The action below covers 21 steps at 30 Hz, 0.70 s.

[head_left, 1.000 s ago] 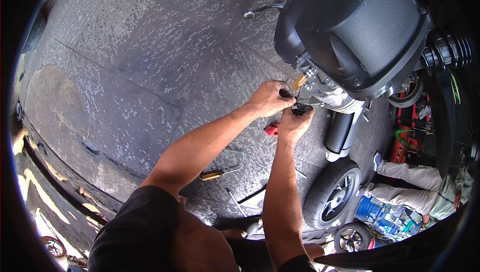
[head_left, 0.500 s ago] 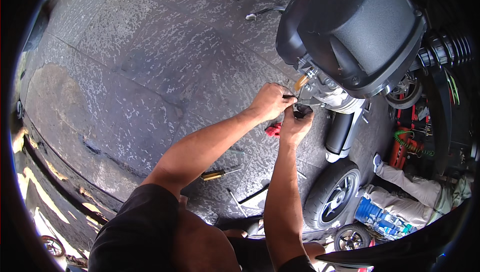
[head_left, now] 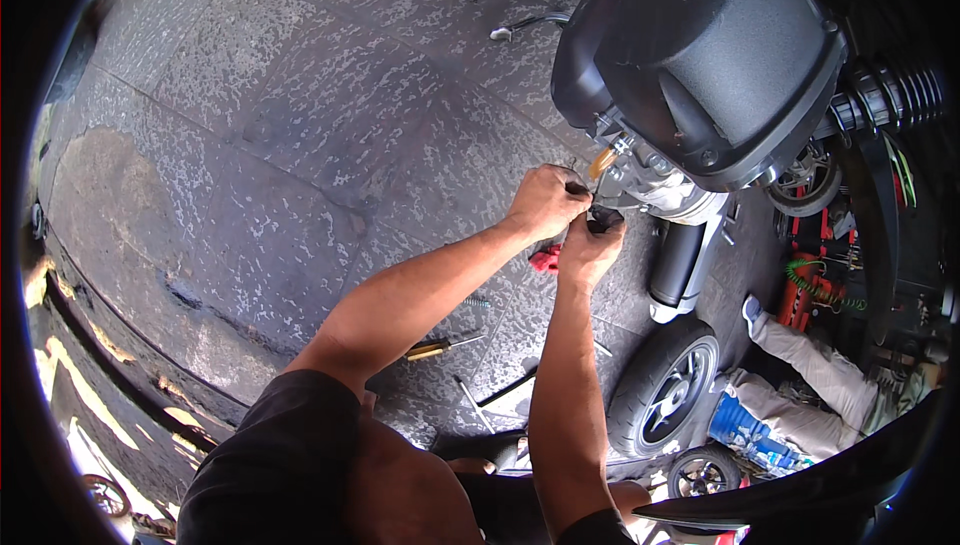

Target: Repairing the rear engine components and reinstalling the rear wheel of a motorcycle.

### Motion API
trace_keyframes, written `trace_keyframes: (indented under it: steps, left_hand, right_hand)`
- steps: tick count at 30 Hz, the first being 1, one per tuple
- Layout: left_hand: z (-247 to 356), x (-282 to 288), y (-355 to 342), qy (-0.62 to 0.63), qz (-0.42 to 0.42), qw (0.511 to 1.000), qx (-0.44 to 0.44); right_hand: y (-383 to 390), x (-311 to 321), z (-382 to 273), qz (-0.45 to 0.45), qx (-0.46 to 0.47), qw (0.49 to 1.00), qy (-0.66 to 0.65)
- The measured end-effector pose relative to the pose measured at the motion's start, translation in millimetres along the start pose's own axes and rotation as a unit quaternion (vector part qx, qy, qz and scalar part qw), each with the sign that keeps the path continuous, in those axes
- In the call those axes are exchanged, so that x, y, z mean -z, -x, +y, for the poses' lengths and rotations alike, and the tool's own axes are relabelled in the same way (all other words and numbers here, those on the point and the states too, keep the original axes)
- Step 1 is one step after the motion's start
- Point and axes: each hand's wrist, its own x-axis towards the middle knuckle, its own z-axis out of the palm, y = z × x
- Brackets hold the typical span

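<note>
Close together beside the motorcycle's metal hub are my left hand and my right hand. Both have their fingers pinched at the end of a thin cable that runs down from near an amber-coloured tube. What exactly sits between the fingertips is too small to make out. Just above to the right is the large black plastic engine cover. Under the hub hangs a dark muffler with a silvery end. A crumpled red cloth lies on the floor below my hands.
A yellow-handled screwdriver, a small spring and a T-shaped rod tool lie on the floor. To the right lies a loose wheel with its tire. Another person's legs rest beside a blue container.
My hands stay pinched at the same spot, with only a very slight shift. The view has moved a little, and the other person's legs have shifted slightly.
</note>
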Motion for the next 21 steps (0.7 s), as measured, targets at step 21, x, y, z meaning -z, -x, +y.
trace_keyframes:
  steps: [21]
  left_hand:
    - [-5.6, -5.7, 14.2, -0.067, 0.042, 0.993, -0.092]
  right_hand:
    - [1.5, 1.0, -0.2, -0.022, -0.011, 0.999, -0.044]
